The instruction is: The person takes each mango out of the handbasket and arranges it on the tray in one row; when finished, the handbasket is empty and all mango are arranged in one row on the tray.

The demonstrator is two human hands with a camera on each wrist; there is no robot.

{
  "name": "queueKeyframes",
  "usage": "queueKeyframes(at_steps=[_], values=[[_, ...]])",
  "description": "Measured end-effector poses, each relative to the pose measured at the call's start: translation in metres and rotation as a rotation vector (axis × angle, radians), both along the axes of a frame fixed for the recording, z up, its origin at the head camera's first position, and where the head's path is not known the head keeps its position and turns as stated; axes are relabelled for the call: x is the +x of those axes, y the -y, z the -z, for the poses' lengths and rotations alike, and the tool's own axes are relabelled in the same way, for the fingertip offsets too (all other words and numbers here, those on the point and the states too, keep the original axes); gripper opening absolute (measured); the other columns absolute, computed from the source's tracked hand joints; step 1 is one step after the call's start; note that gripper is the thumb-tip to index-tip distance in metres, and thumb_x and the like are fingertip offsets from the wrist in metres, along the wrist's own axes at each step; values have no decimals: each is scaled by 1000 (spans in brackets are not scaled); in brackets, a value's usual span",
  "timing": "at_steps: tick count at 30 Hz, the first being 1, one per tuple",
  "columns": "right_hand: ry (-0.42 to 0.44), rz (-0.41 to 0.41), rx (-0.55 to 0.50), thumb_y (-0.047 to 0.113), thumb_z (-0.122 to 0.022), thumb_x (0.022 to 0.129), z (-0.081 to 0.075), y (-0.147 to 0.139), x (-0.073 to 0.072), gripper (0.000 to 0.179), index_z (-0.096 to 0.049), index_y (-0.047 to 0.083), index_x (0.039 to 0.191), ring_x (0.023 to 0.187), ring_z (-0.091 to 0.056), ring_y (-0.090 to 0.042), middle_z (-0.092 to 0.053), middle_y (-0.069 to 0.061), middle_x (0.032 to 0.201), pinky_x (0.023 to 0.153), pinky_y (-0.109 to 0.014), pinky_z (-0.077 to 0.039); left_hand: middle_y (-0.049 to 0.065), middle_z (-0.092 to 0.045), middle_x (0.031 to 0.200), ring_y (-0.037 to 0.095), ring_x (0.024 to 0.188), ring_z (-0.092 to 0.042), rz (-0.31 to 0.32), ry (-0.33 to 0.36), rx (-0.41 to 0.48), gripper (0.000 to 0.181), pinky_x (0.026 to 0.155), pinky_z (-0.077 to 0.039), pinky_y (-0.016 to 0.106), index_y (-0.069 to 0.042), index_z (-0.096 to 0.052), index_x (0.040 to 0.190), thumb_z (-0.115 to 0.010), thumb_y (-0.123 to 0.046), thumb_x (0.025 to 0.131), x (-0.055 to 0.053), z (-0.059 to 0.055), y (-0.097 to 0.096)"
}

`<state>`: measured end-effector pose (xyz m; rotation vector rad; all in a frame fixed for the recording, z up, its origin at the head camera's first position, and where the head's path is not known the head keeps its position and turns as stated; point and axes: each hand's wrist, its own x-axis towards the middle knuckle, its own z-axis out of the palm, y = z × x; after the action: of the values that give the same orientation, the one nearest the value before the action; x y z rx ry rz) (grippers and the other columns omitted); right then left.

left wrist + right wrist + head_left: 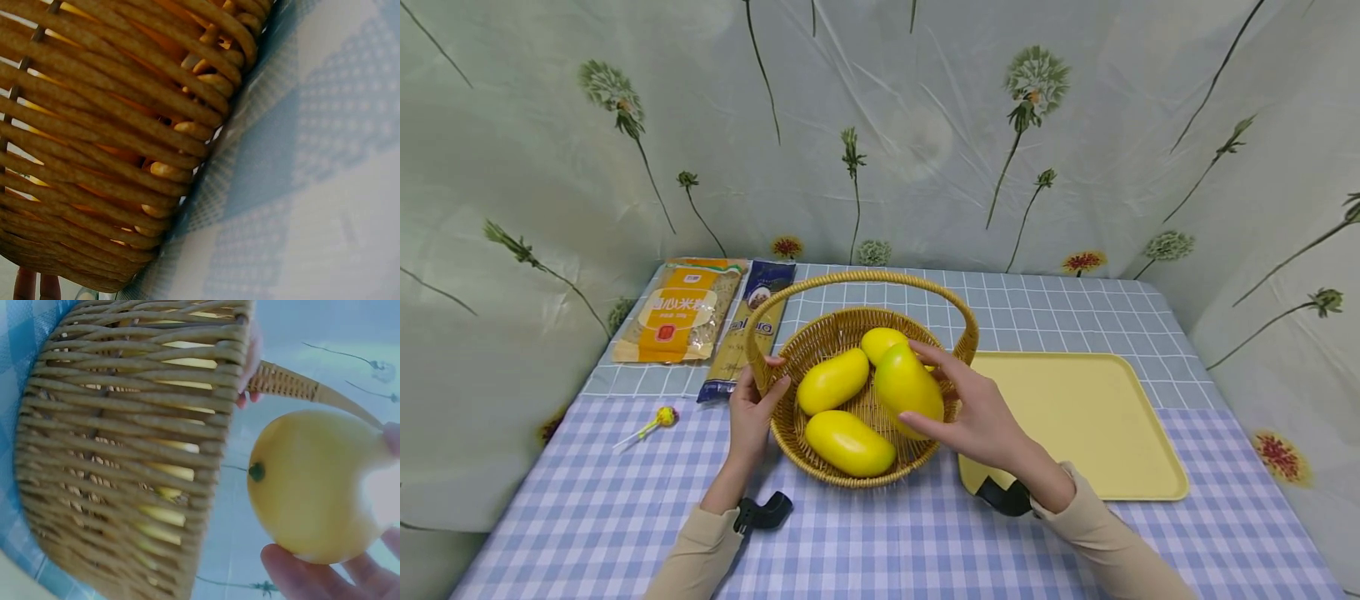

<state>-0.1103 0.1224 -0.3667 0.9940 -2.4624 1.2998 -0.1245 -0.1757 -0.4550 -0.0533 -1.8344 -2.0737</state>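
A wicker basket (868,479) with a tall arched handle stands mid-table, and its woven side (106,131) fills much of the left wrist view. My left hand (754,412) grips the basket's left rim near the foot of the handle. With thumb and fingers around it, my right hand (985,412) holds a yellow-green mango (908,390) at the basket's right side. In the right wrist view, this mango (312,487) appears above rim level, apart from the wicker. Three other mangoes lie inside: one at the back (880,340), one at left (832,382), one in front (850,444).
A pale yellow tray (1075,425) lies right of the basket, partly under the right forearm. Back left are an orange-and-clear bag of grains (681,312) and a blue-and-gold pasta packet (748,333). A lollipop (665,417) rests on the checked cloth at left.
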Motion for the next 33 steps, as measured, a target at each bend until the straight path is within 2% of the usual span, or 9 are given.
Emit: queueKeyframes(at_steps=[5, 9, 15, 18, 21, 25, 28, 30, 33], values=[[-53, -13, -61, 23, -80, 76, -2, -15, 7, 76, -42, 14, 141, 100, -58, -17, -55, -3, 128, 67, -31, -54, 23, -54, 118, 21, 113, -50, -2, 1, -4, 29, 89, -42, 26, 10, -51, 116, -60, 4, 90, -1, 2, 1], [-100, 0, -113, 32, -78, 79, -1, -28, 11, 74, -43, 9, 140, 100, -60, -21, -55, -5, 129, 66, -31, -54, 22, -55, 118, 21, 113, -50, -3, 0, -10, 28, 89, -42, 26, 10, -51, 116, -61, 3, 90, -1, 3, 1], [-186, 54, -190, 45, -71, 81, 2, -42, 18, 75, -46, -2, 134, 98, -61, -20, -55, -13, 128, 66, -24, -53, 20, -56, 116, 21, 113, -50, -5, -10, -9, 28, 90, -42, 26, 11, -51, 115, -61, 4, 90, -2, 4, 1], [-233, 86, -231, 45, -70, 82, -3, -46, 23, 76, -46, -10, 129, 97, -61, -15, -56, -17, 124, 66, -19, -51, 18, -57, 116, 21, 113, -51, -6, -11, -7, 29, 90, -42, 26, 11, -51, 115, -61, 4, 90, -2, 4, 1], [-262, 115, -259, 43, -69, 84, -11, -49, 30, 76, -44, -15, 126, 96, -59, -11, -56, -16, 122, 66, -17, -49, 17, -57, 115, 21, 113, -51, -4, -11, -7, 29, 90, -42, 26, 11, -50, 116, -61, 4, 90, -2, 4, 0], [-258, 147, -271, 38, -70, 84, -12, -57, 34, 74, -41, -15, 127, 93, -56, -9, -55, -12, 121, 66, -15, -47, 19, -57, 116, 21, 112, -51, -2, -12, -5, 29, 90, -42, 26, 11, -51, 116, -61, 3, 90, -2, 4, 0], [-242, 181, -256, 33, -73, 83, -6, -65, 33, 73, -41, -14, 128, 92, -56, -9, -54, -14, 119, 64, -16, -48, 20, -56, 116, 21, 113, -50, -1, -9, -4, 29, 90, -42, 26, 11, -51, 116, -61, 3, 90, -2, 4, 1], [-225, 214, -235, 21, -78, 79, -3, -69, 32, 70, -40, -13, 128, 90, -56, -9, -54, -18, 115, 63, -16, -48, 20, -56, 116, 21, 113, -50, -2, -3, -2, 29, 90, -42, 26, 11, -50, 116, -61, 3, 90, -2, 4, 1], [-177, 280, -186, -4, -81, 67, 2, -73, 30, 75, -40, -12, 129, 88, -55, -9, -52, -22, 111, 61, -17, -48, 18, -56, 116, 20, 113, -50, -5, 13, -3, 29, 89, -42, 26, 10, -51, 116, -62, 2, 90, -1, 3, 1]])
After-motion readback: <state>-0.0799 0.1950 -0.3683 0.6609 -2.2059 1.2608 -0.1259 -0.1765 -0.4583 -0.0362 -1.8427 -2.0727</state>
